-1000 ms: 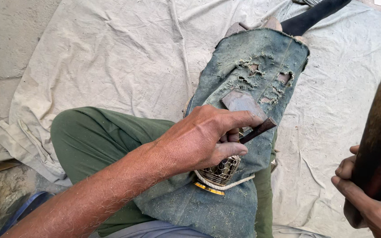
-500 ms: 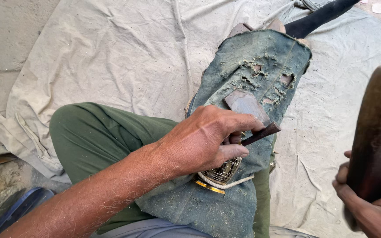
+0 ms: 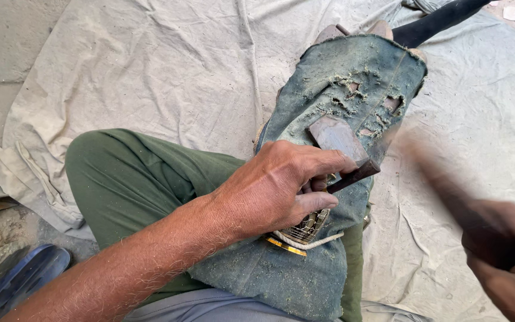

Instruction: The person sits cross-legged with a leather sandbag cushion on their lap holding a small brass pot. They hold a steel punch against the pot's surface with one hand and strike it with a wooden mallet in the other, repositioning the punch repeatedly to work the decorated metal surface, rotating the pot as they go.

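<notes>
left hand [image 3: 281, 191] fingers curl tight round flat brown stone [image 3: 342, 147], jutting past fingertips, dusty grey face up | stone lies on torn denim pad [image 3: 353, 89] over knee | right hand [image 3: 508, 268] blurred, fist closed on dark mallet [image 3: 448, 197]
</notes>
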`<action>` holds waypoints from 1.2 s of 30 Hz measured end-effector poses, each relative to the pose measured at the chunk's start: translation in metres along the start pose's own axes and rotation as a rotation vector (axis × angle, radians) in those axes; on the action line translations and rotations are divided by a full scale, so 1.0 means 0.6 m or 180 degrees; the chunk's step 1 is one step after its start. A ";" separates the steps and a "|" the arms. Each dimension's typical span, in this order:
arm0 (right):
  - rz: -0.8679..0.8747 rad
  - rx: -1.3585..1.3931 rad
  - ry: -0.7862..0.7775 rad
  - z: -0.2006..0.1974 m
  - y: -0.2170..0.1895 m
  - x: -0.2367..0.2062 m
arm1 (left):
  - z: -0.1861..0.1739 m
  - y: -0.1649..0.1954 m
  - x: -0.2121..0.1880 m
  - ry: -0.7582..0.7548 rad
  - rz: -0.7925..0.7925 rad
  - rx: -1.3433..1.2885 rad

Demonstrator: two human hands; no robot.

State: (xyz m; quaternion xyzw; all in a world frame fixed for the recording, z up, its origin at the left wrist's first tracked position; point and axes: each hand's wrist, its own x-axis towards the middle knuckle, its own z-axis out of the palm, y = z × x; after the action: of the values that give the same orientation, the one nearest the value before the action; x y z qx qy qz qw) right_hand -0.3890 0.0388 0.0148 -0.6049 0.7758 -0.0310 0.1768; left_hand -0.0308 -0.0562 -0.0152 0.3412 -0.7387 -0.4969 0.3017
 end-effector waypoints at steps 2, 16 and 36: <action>0.0395 0.0412 -0.0095 -0.002 -0.016 0.005 | 0.002 0.000 -0.002 0.0057 0.0051 0.0081; -0.0500 -0.0065 0.0338 -0.020 -0.010 0.026 | 0.021 0.008 -0.044 0.0729 0.0013 -0.0205; -0.0794 -0.0147 -0.0017 -0.054 -0.109 0.043 | 0.031 0.010 -0.065 0.0935 -0.0101 -0.0342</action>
State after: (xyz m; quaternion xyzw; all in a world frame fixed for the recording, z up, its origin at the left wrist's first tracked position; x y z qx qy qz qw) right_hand -0.3437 -0.0082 0.0563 -0.7008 0.6945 -0.0332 0.1597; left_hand -0.0237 -0.0137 -0.0199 0.4052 -0.6535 -0.4852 0.4165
